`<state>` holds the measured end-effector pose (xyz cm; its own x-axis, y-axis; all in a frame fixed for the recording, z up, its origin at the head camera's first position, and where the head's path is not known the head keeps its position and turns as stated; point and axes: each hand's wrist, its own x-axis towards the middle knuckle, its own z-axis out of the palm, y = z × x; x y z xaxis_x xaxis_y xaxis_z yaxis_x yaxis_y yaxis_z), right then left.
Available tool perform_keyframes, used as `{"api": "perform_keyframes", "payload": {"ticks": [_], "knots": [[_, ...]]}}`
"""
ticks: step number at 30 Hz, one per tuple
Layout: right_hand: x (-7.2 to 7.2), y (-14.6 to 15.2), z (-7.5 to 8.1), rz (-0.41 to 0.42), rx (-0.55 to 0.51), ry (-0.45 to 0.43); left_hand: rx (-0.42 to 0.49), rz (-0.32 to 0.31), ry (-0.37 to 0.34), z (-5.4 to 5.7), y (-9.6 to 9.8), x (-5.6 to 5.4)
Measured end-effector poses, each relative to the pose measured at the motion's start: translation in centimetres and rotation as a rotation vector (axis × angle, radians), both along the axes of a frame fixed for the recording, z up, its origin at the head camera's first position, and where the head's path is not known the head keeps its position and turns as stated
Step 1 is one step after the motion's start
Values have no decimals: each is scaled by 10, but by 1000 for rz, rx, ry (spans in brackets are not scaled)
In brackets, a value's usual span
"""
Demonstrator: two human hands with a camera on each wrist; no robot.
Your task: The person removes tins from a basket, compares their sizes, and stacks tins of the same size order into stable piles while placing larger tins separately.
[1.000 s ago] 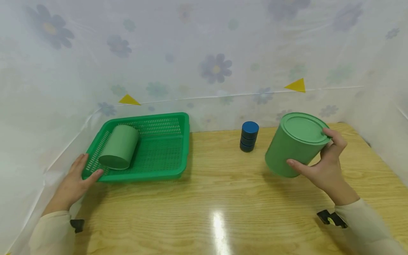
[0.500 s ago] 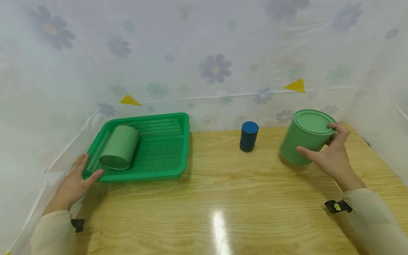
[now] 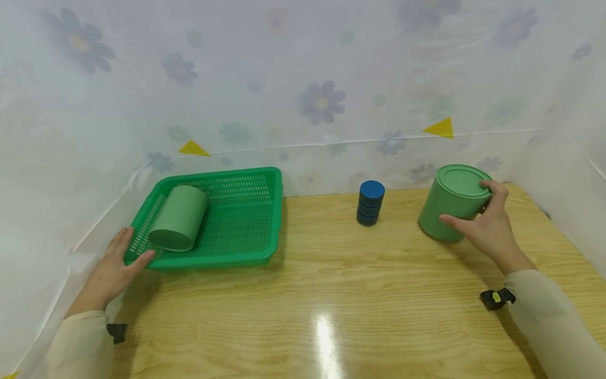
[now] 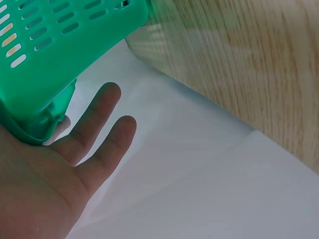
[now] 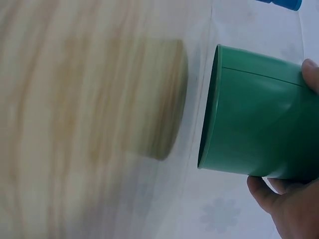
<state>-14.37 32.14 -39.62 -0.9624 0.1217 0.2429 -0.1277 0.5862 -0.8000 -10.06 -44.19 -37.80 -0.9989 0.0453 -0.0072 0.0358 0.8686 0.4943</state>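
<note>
My right hand (image 3: pixel 494 231) grips a light green lidded can (image 3: pixel 452 210), thumb on its near side and fingertips at the lid's rim. In the right wrist view the can's base (image 5: pixel 209 109) shows a gap from its reflection in the table. My left hand (image 3: pixel 111 271) rests at the near left corner of a green plastic basket (image 3: pixel 251 258), thumb over the front rim. Its visible fingers extend straight past the corner in the left wrist view. A second light green can (image 3: pixel 180 218) lies on its side in the basket's left part.
A small dark blue banded cylinder (image 3: pixel 370 204) stands on the wooden table (image 3: pixel 303 305) between basket and held can. Behind rises a flowered white sheet (image 3: pixel 293 68) with yellow triangles, also hanging along both sides.
The right hand has carried its can right and slightly back, then lightly left, and the can is less tilted. The left hand and basket have stayed in place.
</note>
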Motion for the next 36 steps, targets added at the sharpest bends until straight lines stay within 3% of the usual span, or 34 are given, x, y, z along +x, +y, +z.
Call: {"api": "perform_keyframes", "payload": {"ticks": [21, 36], "knots": [[-24, 7, -11, 4, 16, -22, 1, 1, -4, 0, 0, 1], [-30, 6, -10, -42, 81, -45, -2, -8, 28, 0, 1, 0]]}}
